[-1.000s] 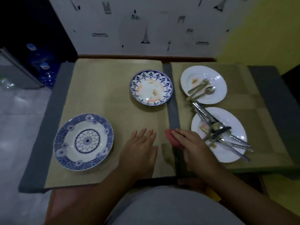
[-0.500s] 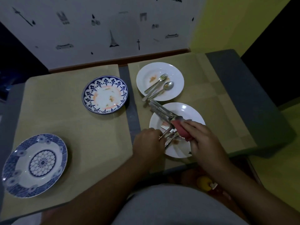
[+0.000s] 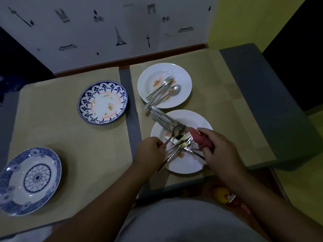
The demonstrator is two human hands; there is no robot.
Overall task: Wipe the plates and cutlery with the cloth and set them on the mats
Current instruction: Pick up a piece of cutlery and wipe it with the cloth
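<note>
From the head camera, your left hand (image 3: 151, 152) was curled at the near-left edge of the near white plate (image 3: 187, 165), pinching the handle of a spoon (image 3: 178, 131) whose bowl lay over the heap of cutlery (image 3: 182, 144) on that plate. Whether the hand also held one of the other handles running under it could not be told. Your right hand (image 3: 222, 154) was clenched around the red cloth (image 3: 199, 140), which stuck out past your fingers above the plate's right half, just beside the cutlery heap.

The near white plate sat on the right mat (image 3: 227, 110), showing an orange smear. Beyond it on the same mat stood the far white plate (image 3: 182, 74), also stained, carrying a fork (image 3: 167, 81), a second spoon (image 3: 174, 89) and one more piece between them. On the left mat (image 3: 70, 140) you had the blue-rimmed plate (image 3: 103, 102) with food marks at the far side and the blue-patterned plate (image 3: 29, 180) at the near-left corner, well apart from each other. A yellow object (image 3: 221, 195) showed below the table edge by your right forearm.
</note>
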